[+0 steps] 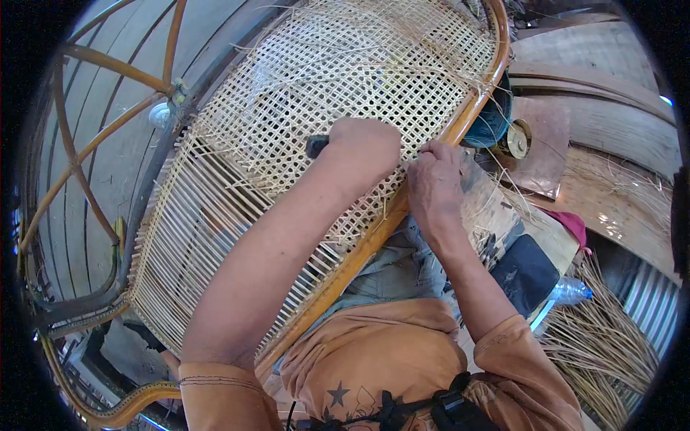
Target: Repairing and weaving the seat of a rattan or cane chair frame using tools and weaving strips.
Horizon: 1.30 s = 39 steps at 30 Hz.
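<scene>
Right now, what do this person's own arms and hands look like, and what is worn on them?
Both hands are bare: no gloves, rings or watch show on the left hand or the right hand. The forearms are bare too. Short orange sleeves with stitched hems end above the elbows. They belong to an orange shirt with a dark star print, crossed by a black strap with a buckle.

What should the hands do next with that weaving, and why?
Probably pull the loose cane strand snug toward the frame rim. The right hand pinches it right at the rim, while the left hand presses a dark-handled tool on the woven panel, and stray strand ends stick out nearby.
</scene>
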{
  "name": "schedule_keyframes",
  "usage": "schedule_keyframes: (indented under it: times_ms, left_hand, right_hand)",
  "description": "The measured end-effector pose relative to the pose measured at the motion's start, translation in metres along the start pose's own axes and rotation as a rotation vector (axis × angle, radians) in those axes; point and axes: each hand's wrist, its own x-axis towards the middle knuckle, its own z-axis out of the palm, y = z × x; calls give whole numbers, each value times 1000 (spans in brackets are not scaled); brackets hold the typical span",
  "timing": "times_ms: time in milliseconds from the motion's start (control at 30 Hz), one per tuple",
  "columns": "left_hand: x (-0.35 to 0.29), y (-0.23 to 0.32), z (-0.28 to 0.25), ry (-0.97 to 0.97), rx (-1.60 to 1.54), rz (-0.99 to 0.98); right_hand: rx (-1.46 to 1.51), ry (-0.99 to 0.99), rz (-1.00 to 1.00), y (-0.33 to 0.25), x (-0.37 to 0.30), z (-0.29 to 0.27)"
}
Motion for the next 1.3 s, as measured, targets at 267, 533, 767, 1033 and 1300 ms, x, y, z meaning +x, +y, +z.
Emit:
schedule_keyframes:
  times_ms: [267, 533, 767, 1033, 1300]
  left_hand:
    - [3, 4, -7, 52, 43, -98]
    - [-35, -32, -4, 79, -136, -374]
    - [-57, -49, 11, 190, -236, -581]
    - [-54, -34, 24, 400, -648, -583]
    - [-32, -17, 29, 367, -742, -477]
  right_hand:
    - [-166, -63, -297, -8, 16, -18]
    - [-41, -579, -256, 25, 61, -19]
    - [-364, -744, -135, 14, 71, -13]
    - [123, -675, 82, 52, 37, -69]
    - [294, -525, -26, 76, 38, -74]
